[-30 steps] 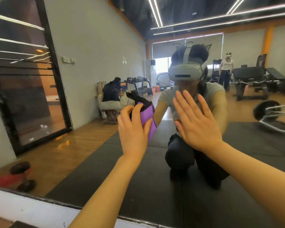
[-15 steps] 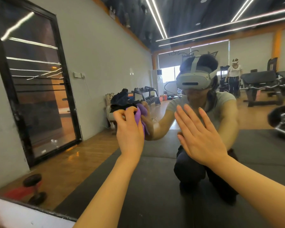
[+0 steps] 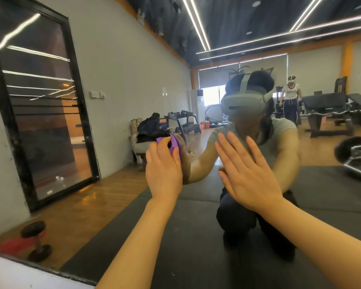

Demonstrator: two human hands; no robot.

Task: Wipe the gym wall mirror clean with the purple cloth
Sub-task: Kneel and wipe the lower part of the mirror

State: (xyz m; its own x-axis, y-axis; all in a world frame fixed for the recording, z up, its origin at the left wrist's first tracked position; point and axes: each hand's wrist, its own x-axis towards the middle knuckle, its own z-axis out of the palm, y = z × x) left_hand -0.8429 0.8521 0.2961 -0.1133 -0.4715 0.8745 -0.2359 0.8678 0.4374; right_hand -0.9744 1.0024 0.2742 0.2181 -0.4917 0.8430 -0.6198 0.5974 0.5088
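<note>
Left hand (image 3: 164,170) is curled round crumpled purple cloth (image 3: 173,142), pressed against large glass wall mirror (image 3: 117,84).
Right hand (image 3: 246,172) is laid flat, fingers straight, on the glass.

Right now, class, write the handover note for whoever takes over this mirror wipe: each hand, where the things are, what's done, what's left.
Left hand: grips the bunched purple cloth and holds it against the mirror.
Right hand: open, fingers straight, palm flat on the glass as a brace.
Done: cannot tell how much is wiped; no clear streaks or clean patch show.
Left: work the cloth across the remaining glass, including the spot under the right palm, which may leave a print.
</note>
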